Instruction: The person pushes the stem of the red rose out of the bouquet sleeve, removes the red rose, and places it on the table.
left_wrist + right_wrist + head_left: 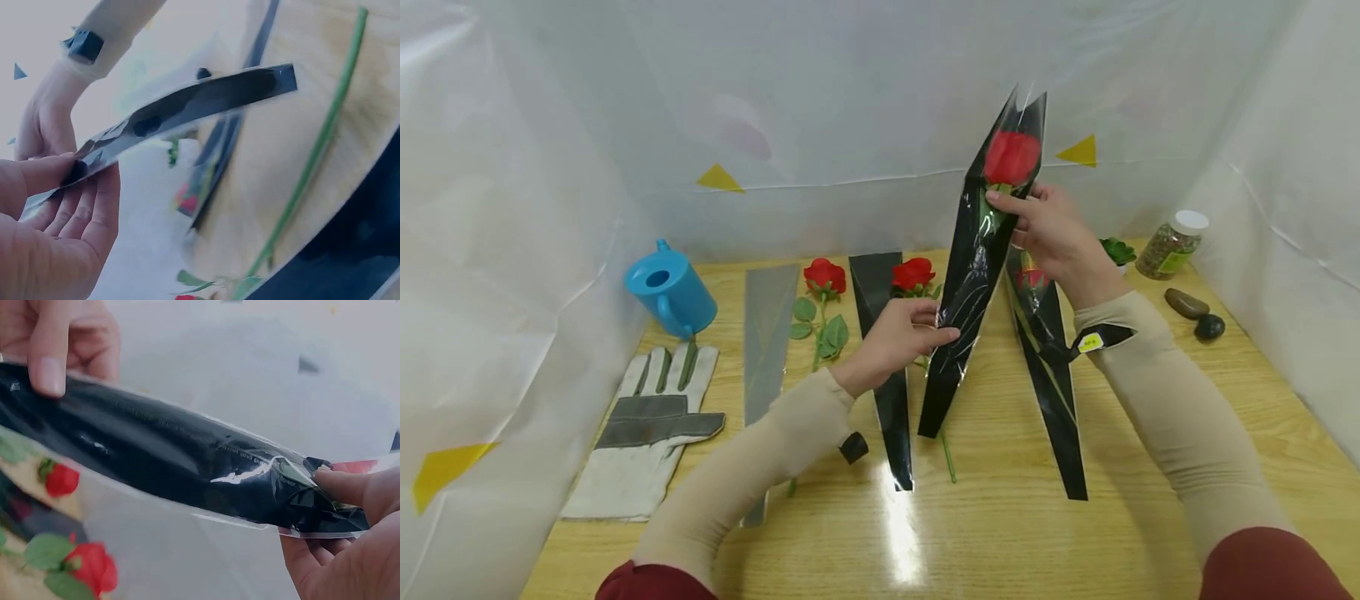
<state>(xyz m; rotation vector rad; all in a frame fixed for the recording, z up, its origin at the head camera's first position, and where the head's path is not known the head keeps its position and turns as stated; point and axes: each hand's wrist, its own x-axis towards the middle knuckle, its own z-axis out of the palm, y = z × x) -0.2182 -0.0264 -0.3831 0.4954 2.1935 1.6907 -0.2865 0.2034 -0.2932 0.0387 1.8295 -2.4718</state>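
Both hands hold up a red rose in a black sleeve with a clear front, tilted with its bloom at the top right. My right hand grips the sleeve just below the bloom, thumb on the clear front. Lower down, my left hand pinches the sleeve's edge, its thumb on the front and fingers behind, as the left wrist view shows. Beneath, on the table, lie a loose red rose, partly hidden, and a flat black sleeve. Another wrapped rose lies under my right forearm.
A second loose rose and a grey sleeve lie at left, beside a work glove and a blue watering can. At the right stand a jar and a small plant, near two stones.
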